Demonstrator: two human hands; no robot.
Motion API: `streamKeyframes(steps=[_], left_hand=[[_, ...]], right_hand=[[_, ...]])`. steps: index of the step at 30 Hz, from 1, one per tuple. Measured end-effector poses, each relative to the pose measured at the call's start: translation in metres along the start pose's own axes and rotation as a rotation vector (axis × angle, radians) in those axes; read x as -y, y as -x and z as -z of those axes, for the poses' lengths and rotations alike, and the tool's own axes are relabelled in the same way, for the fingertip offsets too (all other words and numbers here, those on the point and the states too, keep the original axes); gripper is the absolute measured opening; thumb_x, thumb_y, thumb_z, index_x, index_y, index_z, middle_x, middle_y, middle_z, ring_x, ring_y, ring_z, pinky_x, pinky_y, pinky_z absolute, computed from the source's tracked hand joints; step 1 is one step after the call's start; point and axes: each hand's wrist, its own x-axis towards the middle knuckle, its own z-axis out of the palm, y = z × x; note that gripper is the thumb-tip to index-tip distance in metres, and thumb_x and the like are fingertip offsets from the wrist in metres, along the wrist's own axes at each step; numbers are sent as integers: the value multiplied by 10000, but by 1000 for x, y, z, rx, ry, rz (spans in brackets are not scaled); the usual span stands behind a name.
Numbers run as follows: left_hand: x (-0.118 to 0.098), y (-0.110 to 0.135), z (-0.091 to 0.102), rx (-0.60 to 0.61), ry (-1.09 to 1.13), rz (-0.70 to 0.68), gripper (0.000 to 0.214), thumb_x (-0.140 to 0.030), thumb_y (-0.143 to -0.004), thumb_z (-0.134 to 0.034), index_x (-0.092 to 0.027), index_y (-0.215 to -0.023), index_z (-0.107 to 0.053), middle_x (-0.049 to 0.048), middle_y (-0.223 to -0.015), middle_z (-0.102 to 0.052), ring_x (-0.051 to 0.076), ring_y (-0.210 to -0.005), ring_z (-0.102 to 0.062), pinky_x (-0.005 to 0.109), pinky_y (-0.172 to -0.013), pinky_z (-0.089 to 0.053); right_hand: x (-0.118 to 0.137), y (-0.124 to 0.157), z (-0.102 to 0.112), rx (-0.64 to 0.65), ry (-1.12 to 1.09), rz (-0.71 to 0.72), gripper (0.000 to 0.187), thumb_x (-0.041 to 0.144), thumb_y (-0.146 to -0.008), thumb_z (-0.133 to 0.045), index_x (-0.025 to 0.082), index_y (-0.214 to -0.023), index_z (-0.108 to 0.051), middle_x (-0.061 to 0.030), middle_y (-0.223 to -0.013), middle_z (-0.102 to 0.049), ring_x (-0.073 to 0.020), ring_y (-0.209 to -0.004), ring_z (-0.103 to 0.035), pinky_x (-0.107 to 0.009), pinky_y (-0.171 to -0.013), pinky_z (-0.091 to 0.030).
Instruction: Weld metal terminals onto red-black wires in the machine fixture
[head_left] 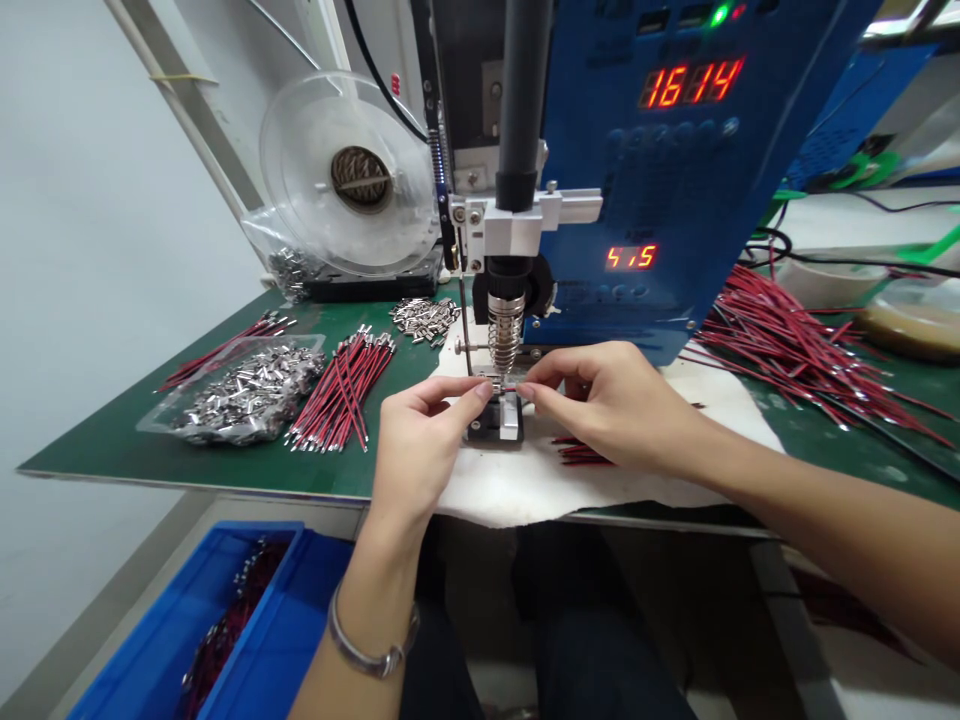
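Observation:
My left hand [420, 430] is closed in a pinch at the left side of the small soldering jig [510, 420]; its fingertips hide whatever small piece is between them. From the other side, my right hand [600, 400] pinches a thin red wire [511, 389] and holds its end over the jig. Just above both sets of fingertips is the spring-wrapped soldering iron tip [506, 330], mounted on the blue machine [637, 180]. Under my right hand, several red-and-black wires [581, 453] lie on a white cloth [510, 495].
Left on the green table [97, 440] are a clear tray [161, 425] of metal parts, a bundle of red wires with metal ends [345, 390] and loose metal parts [426, 320]. A solder reel [300, 130] stands behind. More red wires [795, 345] lie right. Below is a blue bin [165, 590].

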Motion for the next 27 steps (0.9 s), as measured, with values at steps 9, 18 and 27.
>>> streamKeyframes(steps=[9,18,27], left_hand=[[1,-1,1,22,0,-20,170,-368,-700,-809,-227,-786,-771,-16,-645,-650,3,-482,-400,115,-500,-365],[-1,0,0,31,20,-39,169,-379,-710,-800,-217,-738,-763,-19,-638,-642,5,-488,-404,120,-528,-387],[3,-2,-2,-19,122,-34,210,-369,-706,-798,-176,-759,-734,24,-745,-682,51,-612,-541,146,-597,-437]], right_hand=[[-1,-2,3,17,34,49,166,287,-854,-619,178,-833,-742,27,-643,-648,-37,-486,-455,-199,-510,-342],[-3,-3,5,59,3,99,143,261,-861,-614,183,-875,-733,42,-711,-673,-32,-542,-505,-172,-552,-380],[1,-5,26,293,37,112,161,289,-878,-591,221,-917,-731,45,-790,-700,-55,-648,-591,-154,-602,-434]])
